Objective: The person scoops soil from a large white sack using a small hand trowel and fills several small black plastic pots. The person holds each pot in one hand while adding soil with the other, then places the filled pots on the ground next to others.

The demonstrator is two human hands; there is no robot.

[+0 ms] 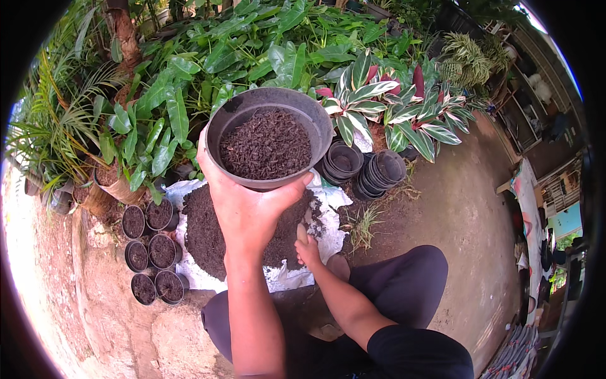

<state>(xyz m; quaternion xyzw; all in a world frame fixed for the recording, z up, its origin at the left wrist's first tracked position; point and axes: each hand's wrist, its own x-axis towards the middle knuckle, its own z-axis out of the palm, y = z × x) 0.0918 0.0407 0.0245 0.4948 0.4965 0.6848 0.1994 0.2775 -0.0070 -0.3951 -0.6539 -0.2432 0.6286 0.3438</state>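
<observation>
My left hand (pixel 251 203) holds up a black plastic plant pot (pixel 319 118), its fingers and thumb around the outer wall. Dark, crumbly potting soil (pixel 267 144) partly fills it, below the rim. Lower down and to the right, my right hand (pixel 307 251) is closed around a light-coloured handle (pixel 302 233); the tool's far end cannot be made out against the soil. Beneath both hands a heap of dark soil (pixel 203 232) lies on a white woven plastic sheet (pixel 331 203).
Several small black pots of soil (pixel 163 251) stand in two columns at the left. Stacks of nested black pots (pixel 386 170) stand beyond the sheet at the right, near a variegated plant (pixel 360 99). Dense leafy plants (pixel 222 52) line the far side. A grass tuft (pixel 362 227) lies beside the sheet.
</observation>
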